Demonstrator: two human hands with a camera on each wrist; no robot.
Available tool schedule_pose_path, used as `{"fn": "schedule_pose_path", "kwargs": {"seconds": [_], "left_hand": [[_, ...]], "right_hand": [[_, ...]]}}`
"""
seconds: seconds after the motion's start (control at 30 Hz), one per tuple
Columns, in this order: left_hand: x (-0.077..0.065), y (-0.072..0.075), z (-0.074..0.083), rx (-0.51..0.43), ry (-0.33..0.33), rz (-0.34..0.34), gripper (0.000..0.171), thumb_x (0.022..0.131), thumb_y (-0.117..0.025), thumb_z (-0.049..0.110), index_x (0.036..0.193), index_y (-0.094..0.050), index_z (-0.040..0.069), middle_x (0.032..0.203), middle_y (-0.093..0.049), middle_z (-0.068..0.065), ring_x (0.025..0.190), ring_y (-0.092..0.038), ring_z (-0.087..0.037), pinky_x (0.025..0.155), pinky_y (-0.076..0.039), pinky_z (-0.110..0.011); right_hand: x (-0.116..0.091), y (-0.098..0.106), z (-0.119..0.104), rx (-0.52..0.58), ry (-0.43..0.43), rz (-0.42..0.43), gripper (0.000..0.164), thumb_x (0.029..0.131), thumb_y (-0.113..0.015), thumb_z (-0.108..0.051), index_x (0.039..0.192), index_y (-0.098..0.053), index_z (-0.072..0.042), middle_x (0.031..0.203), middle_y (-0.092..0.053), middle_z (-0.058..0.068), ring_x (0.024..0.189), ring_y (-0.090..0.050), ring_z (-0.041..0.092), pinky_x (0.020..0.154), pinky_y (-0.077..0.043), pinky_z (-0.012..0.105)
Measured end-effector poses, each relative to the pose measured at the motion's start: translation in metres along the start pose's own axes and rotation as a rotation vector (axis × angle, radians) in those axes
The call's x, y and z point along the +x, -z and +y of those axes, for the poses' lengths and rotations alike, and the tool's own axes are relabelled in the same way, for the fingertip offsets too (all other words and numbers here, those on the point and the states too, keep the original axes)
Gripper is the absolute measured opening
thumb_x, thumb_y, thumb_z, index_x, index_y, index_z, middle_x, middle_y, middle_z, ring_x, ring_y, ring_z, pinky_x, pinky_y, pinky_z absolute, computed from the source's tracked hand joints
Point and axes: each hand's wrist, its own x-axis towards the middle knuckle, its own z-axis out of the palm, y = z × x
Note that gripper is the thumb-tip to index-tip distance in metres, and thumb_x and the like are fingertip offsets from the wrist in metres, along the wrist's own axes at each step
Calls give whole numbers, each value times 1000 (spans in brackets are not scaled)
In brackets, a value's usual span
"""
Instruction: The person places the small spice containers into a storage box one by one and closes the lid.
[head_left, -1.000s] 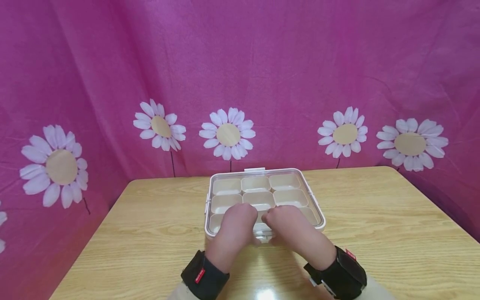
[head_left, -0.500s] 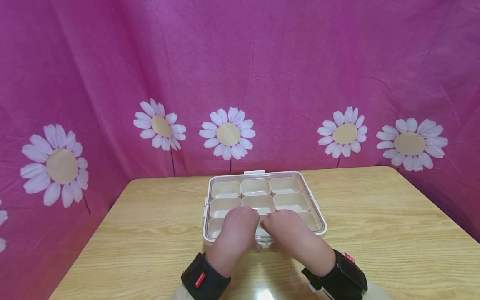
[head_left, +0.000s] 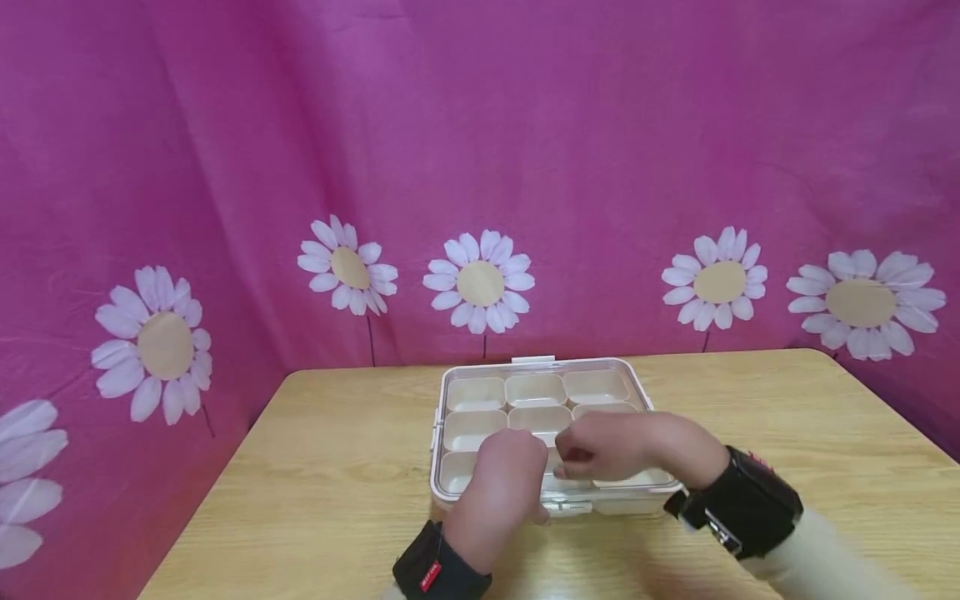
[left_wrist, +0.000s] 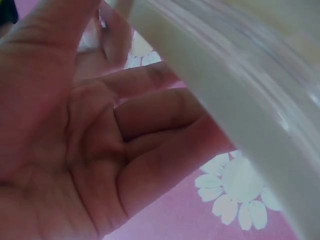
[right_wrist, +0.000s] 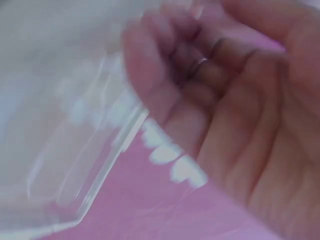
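A shallow storage box (head_left: 517, 493) with a clear lid stands on the table, several beige compartments showing through it. At its front edge is a white latch (head_left: 567, 507). My left hand (head_left: 504, 479) rests on the front of the lid, its thumb low near the latch. In the left wrist view the fingers (left_wrist: 160, 165) reach fairly straight to the pale box edge, which hides their tips. My right hand (head_left: 622, 446) is over the right front part of the box, fingers loosely curled with nothing in them. The right wrist view shows its palm and the transparent lid (right_wrist: 55, 165), blurred.
The wood-grain table (head_left: 352, 467) extends on both sides of the box. Behind it hangs a magenta curtain (head_left: 585, 167) with large white daisies. Black bands (head_left: 442, 567) are on both wrists.
My right hand has left the front edge beside the left hand, moving right and turning sideways over the lid. The left hand stays at the front edge. The head view has shifted slightly.
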Motion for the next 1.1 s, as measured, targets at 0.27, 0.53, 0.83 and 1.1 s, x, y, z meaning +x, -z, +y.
{"fn": "schedule_pose_path", "kwargs": {"seconds": [0.27,0.53,0.83,1.1], "left_hand": [[-3,0,2,67,7,7,62,53,-96,58,90,-74,14,82,-70,3,77,-65,-17,65,-53,-28],[0,-8,9,108,27,8,59,55,-94,61,88,-74,17,80,-68,5,77,-65,-14,64,-53,-26],[1,-7,7,110,39,12,58,55,-94,61,89,-75,17,79,-68,7,75,-65,-13,62,-53,-27],[2,-6,5,112,51,14,57,55,-95,59,88,-74,18,81,-67,7,76,-64,-12,61,-52,-26]], "right_hand": [[49,20,44,-114,-156,-32,49,98,-68,-23,133,-54,9,130,-59,24,122,-58,36,105,-47,47],[84,16,62,-55,-255,-134,80,98,-66,-36,151,-30,12,157,-33,31,147,-30,44,120,-26,52],[95,25,67,13,-310,-133,88,91,-74,-41,155,-32,3,157,-39,22,146,-33,39,120,-27,52],[102,30,68,4,-382,-156,88,88,-76,-46,152,-39,1,152,-46,20,143,-39,37,119,-30,51]]}}
